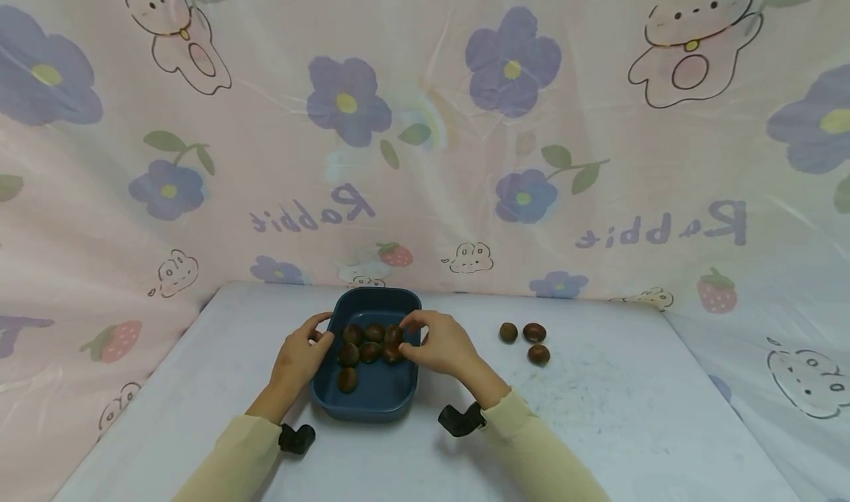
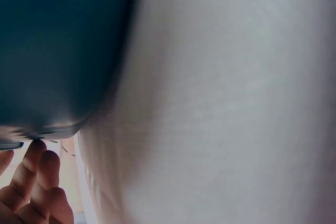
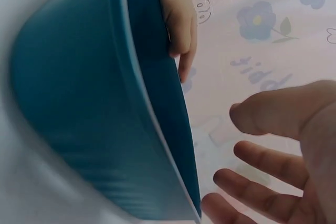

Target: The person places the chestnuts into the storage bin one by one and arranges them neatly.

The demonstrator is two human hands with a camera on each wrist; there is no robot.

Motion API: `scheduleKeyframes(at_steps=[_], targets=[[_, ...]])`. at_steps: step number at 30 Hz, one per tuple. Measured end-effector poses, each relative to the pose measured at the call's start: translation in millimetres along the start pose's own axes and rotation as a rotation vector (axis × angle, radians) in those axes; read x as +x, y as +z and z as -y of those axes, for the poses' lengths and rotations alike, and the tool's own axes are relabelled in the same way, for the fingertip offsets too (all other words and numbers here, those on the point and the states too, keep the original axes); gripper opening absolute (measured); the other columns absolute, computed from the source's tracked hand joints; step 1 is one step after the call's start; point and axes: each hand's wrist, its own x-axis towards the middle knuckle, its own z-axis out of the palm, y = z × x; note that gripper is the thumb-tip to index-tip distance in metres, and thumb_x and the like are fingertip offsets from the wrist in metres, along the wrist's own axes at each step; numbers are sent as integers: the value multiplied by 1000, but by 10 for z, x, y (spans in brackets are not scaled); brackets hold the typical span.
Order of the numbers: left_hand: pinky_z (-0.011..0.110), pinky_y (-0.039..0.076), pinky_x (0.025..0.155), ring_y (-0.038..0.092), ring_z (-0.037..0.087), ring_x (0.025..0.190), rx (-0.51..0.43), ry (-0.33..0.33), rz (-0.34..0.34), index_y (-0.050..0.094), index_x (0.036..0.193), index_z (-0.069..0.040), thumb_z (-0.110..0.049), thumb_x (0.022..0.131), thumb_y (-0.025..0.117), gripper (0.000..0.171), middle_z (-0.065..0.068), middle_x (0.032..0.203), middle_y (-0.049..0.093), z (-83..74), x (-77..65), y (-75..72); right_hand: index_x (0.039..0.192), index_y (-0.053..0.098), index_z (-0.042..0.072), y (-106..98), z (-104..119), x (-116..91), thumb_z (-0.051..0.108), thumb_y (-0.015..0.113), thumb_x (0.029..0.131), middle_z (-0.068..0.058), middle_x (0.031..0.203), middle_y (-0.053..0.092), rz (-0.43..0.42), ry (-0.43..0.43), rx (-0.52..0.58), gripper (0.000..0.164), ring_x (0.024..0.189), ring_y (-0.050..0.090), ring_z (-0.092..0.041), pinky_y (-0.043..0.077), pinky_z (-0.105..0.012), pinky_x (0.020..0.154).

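Pale pink cloth (image 1: 425, 140) printed with flowers and rabbits is hanging behind a white desk (image 1: 617, 413). Two cream sleeves (image 1: 229, 461) are reaching in from the near side. Ahead of them, a dark blue tray (image 1: 385, 393) with rounded corners is standing left of the desk's middle. Beside its left wall, the left hand (image 1: 295, 362) is resting relaxed fingers against the rim, apparently steadying it. Over the right wall, the right hand (image 1: 445, 343) is hovering with thumb and fingers parted — the right wrist view is showing nothing between them, so they seem released. Whether a fingertip is touching a chestnut, I cannot tell. Below each cuff, a black wrist mount (image 1: 296, 438) is jutting out.

Smallest of all, seven brown chestnuts (image 1: 370, 352) are lying in the tray, while three loose chestnuts (image 1: 538, 355) are sitting on the desk, well apart to the right. Filling the tray looks to be the step in hand — the next move is probably calling for lifting the right hand clear and pinching one of those three.
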Motion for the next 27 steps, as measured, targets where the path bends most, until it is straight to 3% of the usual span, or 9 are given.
scheduleKeyframes(at_steps=[27], targets=[[29, 41, 62, 54, 20, 77, -11, -7, 14, 49, 139, -28, -33, 93, 50, 47, 6, 97, 64, 7, 5, 0, 103, 68, 26, -303, -420, -210, 28, 75, 78, 0, 100, 70, -85, 157, -42, 26, 71, 59, -11, 48, -30, 64]])
